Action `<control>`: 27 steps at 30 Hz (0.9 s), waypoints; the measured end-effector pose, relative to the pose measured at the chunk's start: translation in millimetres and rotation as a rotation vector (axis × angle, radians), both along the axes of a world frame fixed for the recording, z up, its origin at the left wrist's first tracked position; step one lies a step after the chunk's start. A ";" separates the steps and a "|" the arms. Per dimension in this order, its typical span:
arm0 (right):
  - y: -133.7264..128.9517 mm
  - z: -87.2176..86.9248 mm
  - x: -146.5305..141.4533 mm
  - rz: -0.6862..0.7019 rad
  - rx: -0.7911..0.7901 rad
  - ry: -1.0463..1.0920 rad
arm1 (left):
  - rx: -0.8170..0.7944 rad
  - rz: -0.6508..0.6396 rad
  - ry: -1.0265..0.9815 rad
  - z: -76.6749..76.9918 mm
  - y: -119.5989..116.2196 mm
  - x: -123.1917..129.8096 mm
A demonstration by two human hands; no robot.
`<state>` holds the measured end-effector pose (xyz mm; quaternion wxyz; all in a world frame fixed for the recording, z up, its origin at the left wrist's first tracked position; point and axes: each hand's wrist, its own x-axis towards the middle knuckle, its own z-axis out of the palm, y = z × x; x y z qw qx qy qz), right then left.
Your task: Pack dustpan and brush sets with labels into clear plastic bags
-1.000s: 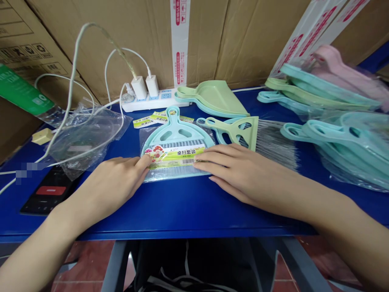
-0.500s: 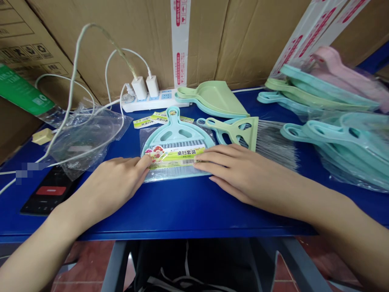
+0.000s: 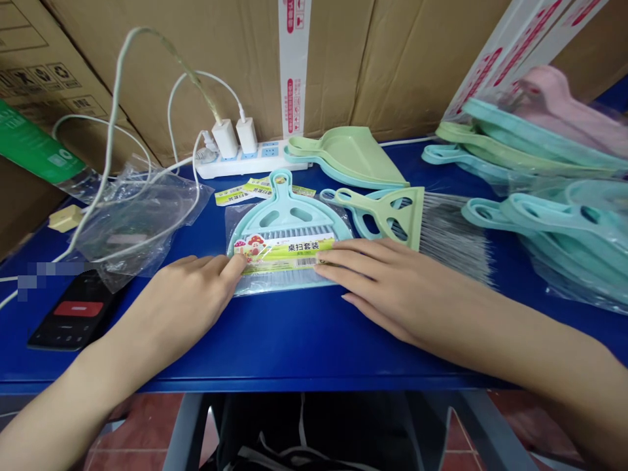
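Note:
A light-blue dustpan with a brush point(image 3: 283, 208) lies in a clear bag on the blue table. Across it runs a green and white label point(image 3: 289, 254) with a mushroom picture. My left hand point(image 3: 201, 288) rests at the left edge of the bag, its thumb on the label's left end and its other fingers curled. My right hand point(image 3: 377, 281) lies flat over the right end of the label, fingers stretched out. Just right of the bag are a green brush point(image 3: 409, 216) and grey bristles point(image 3: 456, 235), partly behind my right hand.
Green and blue dustpans point(image 3: 358, 157) lie behind, beside a power strip point(image 3: 265, 157) with cables. Bagged dustpan sets point(image 3: 564, 229) are piled at the right. A phone point(image 3: 73, 314), a crumpled plastic bag point(image 3: 132, 229) and loose labels point(image 3: 245, 191) are also on the table.
The camera view has shifted slightly. Both hands remain on the bagged set, and the label stays across it.

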<state>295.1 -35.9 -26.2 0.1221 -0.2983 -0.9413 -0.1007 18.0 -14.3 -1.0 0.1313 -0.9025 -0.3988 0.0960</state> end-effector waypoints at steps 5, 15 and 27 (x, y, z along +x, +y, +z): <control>0.6 -0.8 1.1 0.011 -0.019 0.019 | -0.011 -0.008 0.000 -0.4 -0.8 -1.5; 3.9 2.8 -1.3 -0.019 0.037 0.044 | 0.056 0.012 0.055 3.5 1.8 2.1; 7.9 -0.7 -15.2 -0.011 0.061 0.087 | -0.021 -0.202 -0.134 -9.5 6.6 1.8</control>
